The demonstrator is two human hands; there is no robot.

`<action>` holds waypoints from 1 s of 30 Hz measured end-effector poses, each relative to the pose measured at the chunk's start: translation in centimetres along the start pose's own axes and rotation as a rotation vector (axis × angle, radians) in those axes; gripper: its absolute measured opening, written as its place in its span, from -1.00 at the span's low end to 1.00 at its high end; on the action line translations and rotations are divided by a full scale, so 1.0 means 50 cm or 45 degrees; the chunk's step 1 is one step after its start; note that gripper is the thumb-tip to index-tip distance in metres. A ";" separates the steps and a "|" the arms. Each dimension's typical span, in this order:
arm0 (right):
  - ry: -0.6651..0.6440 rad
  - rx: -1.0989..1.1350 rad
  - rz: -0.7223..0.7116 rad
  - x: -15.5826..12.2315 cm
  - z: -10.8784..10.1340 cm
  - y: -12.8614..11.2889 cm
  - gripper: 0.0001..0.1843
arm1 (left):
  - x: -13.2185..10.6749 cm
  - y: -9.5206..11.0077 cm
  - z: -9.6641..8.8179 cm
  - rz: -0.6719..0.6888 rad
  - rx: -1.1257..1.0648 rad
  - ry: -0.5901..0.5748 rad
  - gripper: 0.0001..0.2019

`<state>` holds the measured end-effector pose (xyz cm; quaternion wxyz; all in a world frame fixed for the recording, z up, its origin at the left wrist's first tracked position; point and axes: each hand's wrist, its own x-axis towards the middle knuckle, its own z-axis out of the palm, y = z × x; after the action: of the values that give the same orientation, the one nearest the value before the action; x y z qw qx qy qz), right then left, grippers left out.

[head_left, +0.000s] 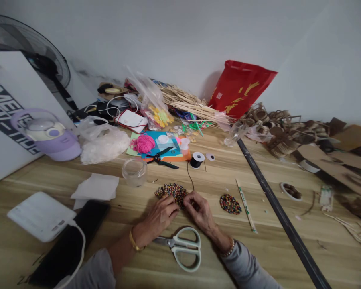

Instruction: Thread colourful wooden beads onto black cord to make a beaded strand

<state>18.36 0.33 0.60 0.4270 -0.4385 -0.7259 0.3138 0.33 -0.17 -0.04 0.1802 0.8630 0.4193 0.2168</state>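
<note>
On the wooden table (216, 257) lies a multicoloured beaded piece (172, 190). My left hand (160, 215) is curled with its fingertips pinching the piece's near edge. My right hand (199, 209) pinches the same piece from the right, fingers closed. A black thread (189, 176) runs from the piece up to a black spool (197, 159). A second, smaller beaded disc (230, 203) lies just right of my right hand. Pale green scissors (182, 246) rest between my wrists.
A clear jar (134, 171), white tissue (96, 188), black pliers (161, 159) and pink yarn (143, 143) lie beyond the hands. A long black bar (278, 208) crosses the right side. A phone (69, 241) and white box (40, 216) sit left. Red bag (240, 88) and woven pieces (276, 132) stand behind.
</note>
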 end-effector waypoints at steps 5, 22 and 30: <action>0.005 0.015 0.037 -0.001 0.002 0.001 -0.78 | 0.001 0.000 0.011 0.020 0.055 0.004 -0.90; -0.041 -0.003 -0.011 -0.003 -0.001 0.003 -0.82 | 0.016 -0.015 0.003 -0.419 -0.704 0.253 -0.90; -0.099 -0.047 -0.090 -0.004 -0.001 0.002 -0.83 | 0.020 -0.021 -0.012 -0.651 -1.198 0.126 -0.87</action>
<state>18.48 0.17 0.48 0.4012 -0.4079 -0.7625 0.3021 -0.12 1.32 0.14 0.5745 0.5482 0.4815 0.3710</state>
